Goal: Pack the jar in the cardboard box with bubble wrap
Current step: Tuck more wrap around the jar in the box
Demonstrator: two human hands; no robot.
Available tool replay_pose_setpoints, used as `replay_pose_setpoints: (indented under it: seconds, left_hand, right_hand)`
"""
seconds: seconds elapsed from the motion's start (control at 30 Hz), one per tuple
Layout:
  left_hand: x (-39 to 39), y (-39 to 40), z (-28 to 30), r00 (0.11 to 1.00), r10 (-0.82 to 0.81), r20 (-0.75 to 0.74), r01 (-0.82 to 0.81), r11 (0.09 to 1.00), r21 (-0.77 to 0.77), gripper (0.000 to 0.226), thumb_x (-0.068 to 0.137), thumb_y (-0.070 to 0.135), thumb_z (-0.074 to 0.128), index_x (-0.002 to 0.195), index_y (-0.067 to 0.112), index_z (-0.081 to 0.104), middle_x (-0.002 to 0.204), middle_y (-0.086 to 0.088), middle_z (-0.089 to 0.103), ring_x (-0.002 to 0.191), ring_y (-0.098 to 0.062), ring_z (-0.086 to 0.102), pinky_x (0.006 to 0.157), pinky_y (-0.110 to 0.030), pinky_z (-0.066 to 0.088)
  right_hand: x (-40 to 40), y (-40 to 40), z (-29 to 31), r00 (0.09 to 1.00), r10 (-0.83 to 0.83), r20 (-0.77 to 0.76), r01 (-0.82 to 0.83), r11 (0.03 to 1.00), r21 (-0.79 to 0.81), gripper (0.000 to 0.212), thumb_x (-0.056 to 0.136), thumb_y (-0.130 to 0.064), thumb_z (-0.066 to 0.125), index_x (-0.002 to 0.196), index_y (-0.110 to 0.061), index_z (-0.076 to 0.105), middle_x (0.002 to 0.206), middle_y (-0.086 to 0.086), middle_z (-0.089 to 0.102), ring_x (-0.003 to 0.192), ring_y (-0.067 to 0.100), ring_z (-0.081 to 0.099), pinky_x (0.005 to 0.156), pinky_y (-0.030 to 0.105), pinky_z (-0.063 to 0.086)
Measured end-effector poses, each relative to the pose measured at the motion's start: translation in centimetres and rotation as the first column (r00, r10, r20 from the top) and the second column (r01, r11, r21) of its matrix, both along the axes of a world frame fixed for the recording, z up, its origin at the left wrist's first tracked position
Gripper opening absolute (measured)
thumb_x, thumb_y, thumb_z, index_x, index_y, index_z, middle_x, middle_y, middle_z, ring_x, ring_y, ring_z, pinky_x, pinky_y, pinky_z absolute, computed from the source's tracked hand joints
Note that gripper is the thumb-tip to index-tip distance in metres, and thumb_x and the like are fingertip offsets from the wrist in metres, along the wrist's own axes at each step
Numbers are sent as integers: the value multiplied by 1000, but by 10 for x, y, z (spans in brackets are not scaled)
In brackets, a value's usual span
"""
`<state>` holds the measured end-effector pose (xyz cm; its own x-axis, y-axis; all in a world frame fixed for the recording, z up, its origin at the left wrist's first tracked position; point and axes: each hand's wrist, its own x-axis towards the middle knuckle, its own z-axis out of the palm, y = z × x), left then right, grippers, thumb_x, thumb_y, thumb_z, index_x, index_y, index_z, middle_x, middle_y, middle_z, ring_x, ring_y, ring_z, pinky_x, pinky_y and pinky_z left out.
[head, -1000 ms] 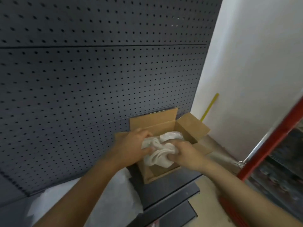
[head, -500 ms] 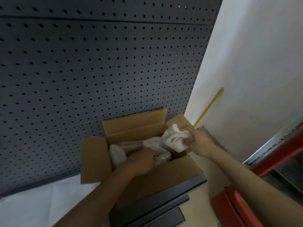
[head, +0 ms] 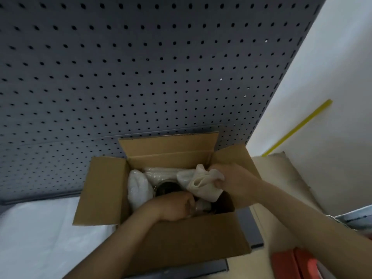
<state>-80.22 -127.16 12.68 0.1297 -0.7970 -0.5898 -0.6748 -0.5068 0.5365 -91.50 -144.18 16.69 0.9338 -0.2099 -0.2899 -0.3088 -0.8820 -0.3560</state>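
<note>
An open cardboard box [head: 181, 244] stands on a dark shelf with its flaps spread. White bubble wrap [head: 138, 188] lines its left and back walls. A dark round jar top [head: 168, 187] shows between the wrap, and the rest of the jar is hidden. My left hand [head: 173, 206] is down inside the box by the jar, its fingers curled on clear wrap. Over the box's right side, my right hand [head: 229, 182] grips a bunched end of the bubble wrap [head: 201, 183].
A grey pegboard [head: 141, 67] rises right behind the box. A white sheet [head: 40, 238] lies on the shelf to the left. Flat cardboard [head: 281, 178] and a yellow strip [head: 298, 127] lean on the white wall at right. A red frame [head: 291, 264] sits at bottom right.
My left hand has gone down into the box. My right hand has pulled the bunched wrap to the box's right side. The view has come closer over the box.
</note>
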Motion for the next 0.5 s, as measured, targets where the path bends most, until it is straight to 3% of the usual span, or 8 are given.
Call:
replay_pose_setpoints:
  seconds: [0.13, 0.23, 0.37, 0.5]
  left_hand:
    - [-1, 0, -7, 996, 85, -16, -84, 994, 71, 11, 95, 30, 48, 104, 28, 52, 110, 4, 54, 94, -10, 53, 79, -24, 43]
    - [-4, 0, -5, 992, 125, -25, -120, 982, 148, 32, 95, 32, 47, 127, 27, 45, 130, 3, 50, 106, -12, 51, 89, -24, 41]
    - [-8, 0, -3, 987, 159, -33, -153, 978, 142, 39, 95, 30, 47, 134, 25, 41, 135, 0, 50, 110, -16, 53, 91, -26, 40]
    - [-10, 1, -5, 982, 183, -49, -176, 977, 122, 46, 94, 33, 51, 138, 29, 37, 136, 2, 49, 110, -12, 52, 91, -22, 39]
  right_hand:
    - [4, -10, -3, 988, 145, -49, -144, 989, 30, 6, 93, -25, 49, 88, -22, 50, 85, -4, 55, 89, 20, 58, 78, 31, 45]
    - [8, -11, 1, 971, 196, -137, -192, 981, 41, 16, 95, -16, 47, 79, -20, 46, 91, 1, 54, 89, 16, 52, 75, 27, 37]
    - [17, -4, 2, 941, 235, -243, -235, 972, 27, 27, 93, -5, 47, 77, -27, 47, 84, -1, 48, 82, 18, 46, 72, 30, 37]
    - [16, 12, -2, 863, 359, -356, -399, 916, -45, 12, 94, -8, 45, 96, -14, 55, 81, 1, 47, 79, 18, 45, 54, 26, 30]
